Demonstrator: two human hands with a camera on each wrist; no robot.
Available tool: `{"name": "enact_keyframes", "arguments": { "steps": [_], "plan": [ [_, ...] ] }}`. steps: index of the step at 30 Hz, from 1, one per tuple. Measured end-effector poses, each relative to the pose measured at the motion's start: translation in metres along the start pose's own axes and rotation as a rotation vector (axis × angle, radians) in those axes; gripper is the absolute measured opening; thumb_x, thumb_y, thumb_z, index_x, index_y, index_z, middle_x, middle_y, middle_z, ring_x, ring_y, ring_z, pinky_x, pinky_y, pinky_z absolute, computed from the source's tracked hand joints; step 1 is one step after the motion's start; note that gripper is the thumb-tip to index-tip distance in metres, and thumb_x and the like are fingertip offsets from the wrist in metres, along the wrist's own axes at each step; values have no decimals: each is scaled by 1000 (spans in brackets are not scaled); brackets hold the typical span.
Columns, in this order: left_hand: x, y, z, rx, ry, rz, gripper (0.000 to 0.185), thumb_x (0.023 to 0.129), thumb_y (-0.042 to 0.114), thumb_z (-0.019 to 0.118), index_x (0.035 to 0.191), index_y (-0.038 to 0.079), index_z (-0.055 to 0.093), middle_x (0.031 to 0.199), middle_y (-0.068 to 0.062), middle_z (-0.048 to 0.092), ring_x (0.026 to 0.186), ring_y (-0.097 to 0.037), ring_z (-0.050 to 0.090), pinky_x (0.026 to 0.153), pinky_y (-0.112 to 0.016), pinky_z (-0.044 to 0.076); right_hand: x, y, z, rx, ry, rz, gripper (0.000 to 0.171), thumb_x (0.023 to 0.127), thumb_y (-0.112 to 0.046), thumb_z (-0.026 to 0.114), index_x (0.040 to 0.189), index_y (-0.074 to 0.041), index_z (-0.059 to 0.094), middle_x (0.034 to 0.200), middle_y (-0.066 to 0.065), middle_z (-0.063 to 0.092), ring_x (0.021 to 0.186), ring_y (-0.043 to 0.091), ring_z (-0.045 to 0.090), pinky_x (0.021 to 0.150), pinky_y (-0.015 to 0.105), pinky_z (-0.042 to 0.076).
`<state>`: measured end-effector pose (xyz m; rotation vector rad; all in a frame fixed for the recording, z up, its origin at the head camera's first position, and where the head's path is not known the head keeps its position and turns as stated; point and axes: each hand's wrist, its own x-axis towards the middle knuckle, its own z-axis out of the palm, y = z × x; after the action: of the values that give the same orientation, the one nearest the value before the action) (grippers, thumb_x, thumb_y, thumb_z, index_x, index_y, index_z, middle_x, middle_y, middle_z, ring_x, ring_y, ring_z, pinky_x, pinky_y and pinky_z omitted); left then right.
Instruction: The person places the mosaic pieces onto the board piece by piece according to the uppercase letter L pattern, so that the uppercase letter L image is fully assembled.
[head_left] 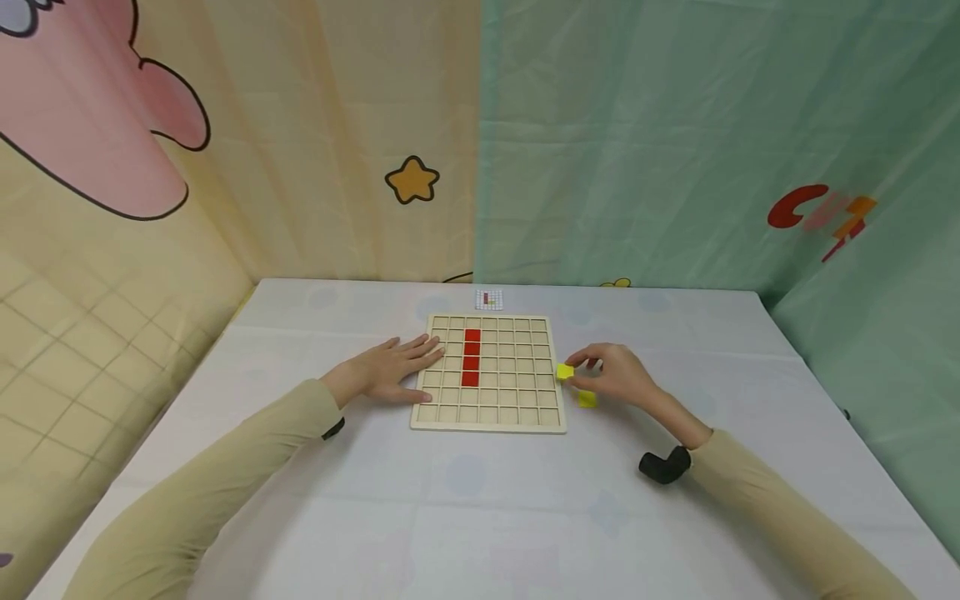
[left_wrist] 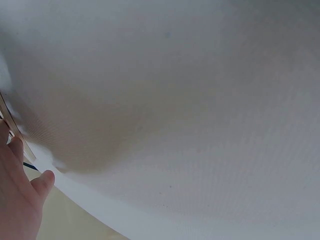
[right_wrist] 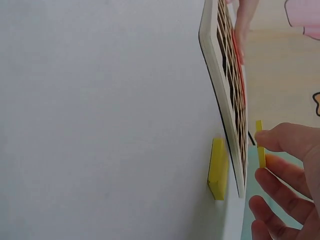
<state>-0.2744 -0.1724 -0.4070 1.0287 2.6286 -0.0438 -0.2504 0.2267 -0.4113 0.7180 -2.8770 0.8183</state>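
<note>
A wooden grid board (head_left: 522,430) lies flat on the table, with a column of several red square tiles (head_left: 471,358) in its cells. My left hand (head_left: 392,371) rests on the board's left edge, fingers spread. In the left wrist view that hand (left_wrist: 20,195) shows only partly, at the lower left. Between thumb and fingers my right hand (head_left: 617,375) pinches a yellow square tile (head_left: 565,372) beside the board's right edge. The right wrist view shows this pinched tile (right_wrist: 261,145) edge-on, raised off the table. Another yellow tile (head_left: 587,399) lies on the table below the right hand.
Behind the board's far edge lies a small card (head_left: 489,300) printed with a grid and coloured squares. A pale cloth (head_left: 465,517) covers the table. Printed curtains (head_left: 637,150) hang behind it and along both sides.
</note>
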Motion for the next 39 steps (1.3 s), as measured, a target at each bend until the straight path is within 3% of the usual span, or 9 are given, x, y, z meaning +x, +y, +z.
{"name": "enact_keyframes", "arguments": {
  "steps": [21,39],
  "plan": [
    [1,1,-1,13,-6,-8,86,91,66,43,156,20,9,164,-3,4,151,-26,5,118,-58,13,33,-41,31,90,1,-5,26,75,-23,81,97,-12,76,93,1,75,74,12,60,64,22,44],
    [-2,3,-2,1,-6,-9,86,92,65,43,156,20,10,164,-4,6,151,-27,6,118,-59,12,49,-68,52,111,-80,13,27,75,-27,82,96,-13,76,88,0,74,64,8,53,56,21,42]
  ]
}}
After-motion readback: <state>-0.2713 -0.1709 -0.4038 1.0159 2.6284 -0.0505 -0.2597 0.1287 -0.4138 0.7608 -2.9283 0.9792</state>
